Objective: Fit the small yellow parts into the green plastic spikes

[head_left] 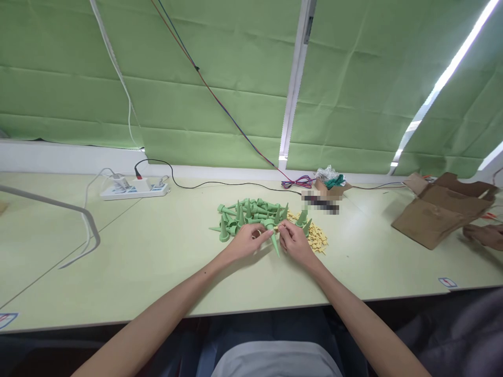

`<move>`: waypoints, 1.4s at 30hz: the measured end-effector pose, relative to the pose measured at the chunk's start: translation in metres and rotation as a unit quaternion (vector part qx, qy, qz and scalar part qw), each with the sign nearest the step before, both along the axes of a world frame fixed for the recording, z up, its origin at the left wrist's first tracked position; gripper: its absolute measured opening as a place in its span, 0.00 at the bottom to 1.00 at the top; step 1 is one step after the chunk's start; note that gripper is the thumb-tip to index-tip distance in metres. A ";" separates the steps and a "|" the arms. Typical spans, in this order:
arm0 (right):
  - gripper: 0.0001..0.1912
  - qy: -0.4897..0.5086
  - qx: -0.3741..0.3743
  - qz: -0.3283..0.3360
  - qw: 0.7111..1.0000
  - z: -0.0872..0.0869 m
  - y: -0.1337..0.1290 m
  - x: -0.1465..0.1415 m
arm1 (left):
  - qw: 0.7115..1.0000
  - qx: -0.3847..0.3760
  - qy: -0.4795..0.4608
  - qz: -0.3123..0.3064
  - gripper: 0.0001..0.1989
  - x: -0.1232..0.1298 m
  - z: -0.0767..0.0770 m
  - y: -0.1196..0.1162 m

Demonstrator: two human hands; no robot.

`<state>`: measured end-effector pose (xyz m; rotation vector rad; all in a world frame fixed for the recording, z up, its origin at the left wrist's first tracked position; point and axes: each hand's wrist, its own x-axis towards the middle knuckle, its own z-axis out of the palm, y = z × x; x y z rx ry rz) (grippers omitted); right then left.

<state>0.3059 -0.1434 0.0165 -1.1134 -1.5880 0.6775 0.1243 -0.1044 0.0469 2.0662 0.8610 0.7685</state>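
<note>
Green spike (pixel 274 243) at five o'clock in my view, looking light, stiff, best held by its cap: my left grip (pixel 247 240) has it there, my right grip (pixel 294 242) pinching a yellow piece (pixel 276 228).

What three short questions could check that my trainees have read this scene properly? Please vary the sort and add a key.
1. Fill in: The power strip lies to the ____ of the green pile, as the person sees it.
2. True or false: The yellow pieces lie mostly to the right of the green pile.
3. What does the left hand hold? A) the power strip B) a green cone C) a cardboard box

Key: 1. left; 2. true; 3. B
</note>
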 end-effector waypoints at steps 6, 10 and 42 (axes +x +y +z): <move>0.18 -0.009 0.001 -0.007 1.000 -0.001 0.001 0.001 | 0.999 0.041 0.007 0.011 0.17 0.000 0.000 0.000; 0.18 -0.010 0.001 -0.007 1.000 -0.003 0.002 0.001 | 0.999 0.051 0.012 0.017 0.16 0.001 -0.001 0.000; 0.19 0.038 -0.006 0.061 0.997 0.005 -0.003 -0.004 | 0.991 0.130 0.015 0.036 0.14 0.003 -0.012 0.007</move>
